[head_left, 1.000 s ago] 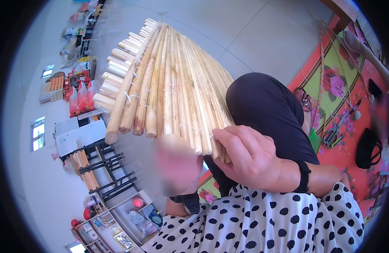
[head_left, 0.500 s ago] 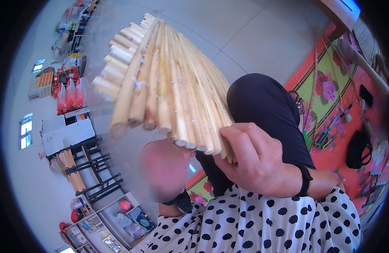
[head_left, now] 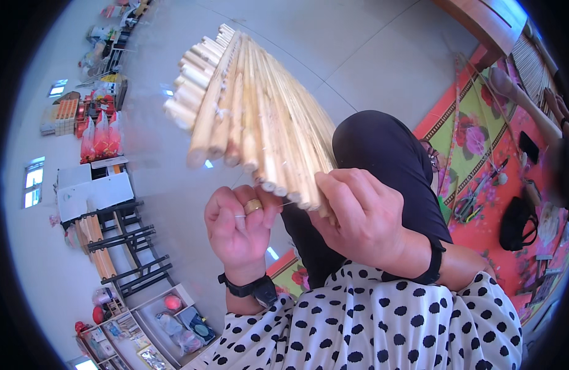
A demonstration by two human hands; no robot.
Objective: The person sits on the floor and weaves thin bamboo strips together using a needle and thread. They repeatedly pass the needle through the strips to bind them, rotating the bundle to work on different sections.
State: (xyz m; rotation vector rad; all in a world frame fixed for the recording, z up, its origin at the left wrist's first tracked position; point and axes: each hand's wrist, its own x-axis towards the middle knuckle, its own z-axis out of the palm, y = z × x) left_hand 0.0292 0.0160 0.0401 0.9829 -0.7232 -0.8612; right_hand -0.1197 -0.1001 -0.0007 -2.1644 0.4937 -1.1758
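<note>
One box (head_left: pixel 153 325) holds red ball (head_left: pixel 173 302), clear bag (head_left: pixel 189 340); right grip (head_left: pixel 366 221) pinches stick mat (head_left: pixel 278 129), left grip (head_left: pixel 240 229) thread (head_left: pixel 287 204).

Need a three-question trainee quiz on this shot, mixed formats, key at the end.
1. Which hand wears the gold-coloured ring?
2. True or false: the right hand touches the wooden sticks.
3. The pale garment is patterned with: A) stripes, B) black dots, C) checks.

Key: 1. The left hand. 2. True. 3. B.
</note>
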